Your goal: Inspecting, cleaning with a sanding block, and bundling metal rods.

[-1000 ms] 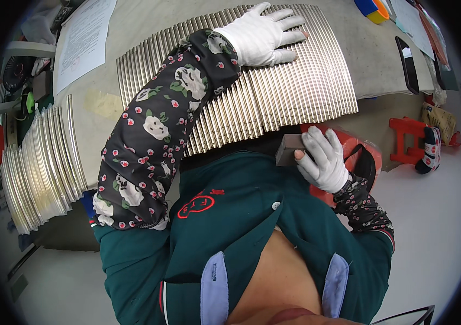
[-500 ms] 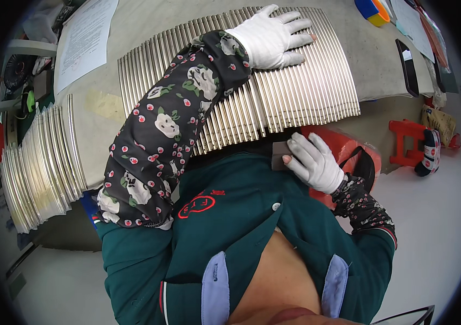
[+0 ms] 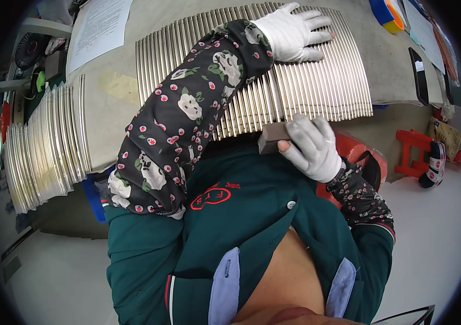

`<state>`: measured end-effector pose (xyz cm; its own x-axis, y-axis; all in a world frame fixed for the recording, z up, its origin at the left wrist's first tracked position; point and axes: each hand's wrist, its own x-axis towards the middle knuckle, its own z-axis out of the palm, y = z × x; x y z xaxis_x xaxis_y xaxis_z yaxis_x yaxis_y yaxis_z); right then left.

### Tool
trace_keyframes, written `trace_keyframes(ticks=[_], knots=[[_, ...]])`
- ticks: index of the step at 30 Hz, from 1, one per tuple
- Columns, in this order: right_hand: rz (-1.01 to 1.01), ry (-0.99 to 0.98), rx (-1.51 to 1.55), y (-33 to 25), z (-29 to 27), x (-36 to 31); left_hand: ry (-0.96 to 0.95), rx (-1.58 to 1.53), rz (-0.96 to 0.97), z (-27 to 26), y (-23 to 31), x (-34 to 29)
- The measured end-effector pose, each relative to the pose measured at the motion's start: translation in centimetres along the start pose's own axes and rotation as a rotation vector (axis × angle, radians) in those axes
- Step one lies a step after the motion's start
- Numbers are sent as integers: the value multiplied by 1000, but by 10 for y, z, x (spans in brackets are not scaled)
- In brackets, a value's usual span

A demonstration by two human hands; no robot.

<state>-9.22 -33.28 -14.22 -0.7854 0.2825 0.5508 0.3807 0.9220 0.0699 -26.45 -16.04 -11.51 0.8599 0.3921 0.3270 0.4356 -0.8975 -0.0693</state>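
Observation:
A wide row of shiny metal rods (image 3: 322, 81) lies side by side across the table. My left hand (image 3: 292, 33), in a white glove with a bare fingertip, rests flat on the rods toward their far right, fingers spread. At the rods' near ends my right hand (image 3: 314, 149), also gloved with the thumb tip bare, is closed around a small grey-brown rectangular block (image 3: 273, 137). The block is beside the near ends; whether it touches them I cannot tell. My left sleeve (image 3: 187, 108) hides part of the row.
Another stack of rods (image 3: 49, 143), seemingly wrapped in clear film, stands at the left. A printed sheet (image 3: 99, 32) lies far left; a blue and yellow tape roll (image 3: 386, 15) and a phone (image 3: 418, 76) lie far right. A red stool (image 3: 412, 151) stands on the floor.
My right hand has risen slightly toward the rods' near ends, bringing the block more into view. My left hand stays flat on the rods. The whole view has shifted a little.

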Motion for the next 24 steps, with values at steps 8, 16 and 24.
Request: trace_keyframes(ticks=[8,16,24], knots=[[-44,55,-41,66,-14,-89,-185,71,-113,16,-7,6],[-192,-180,62,194,-24,-177,-194,175,-171,97,-35,103],[-190,-124,96,192,-28,-108,-172,179,-192,92,-69,103]])
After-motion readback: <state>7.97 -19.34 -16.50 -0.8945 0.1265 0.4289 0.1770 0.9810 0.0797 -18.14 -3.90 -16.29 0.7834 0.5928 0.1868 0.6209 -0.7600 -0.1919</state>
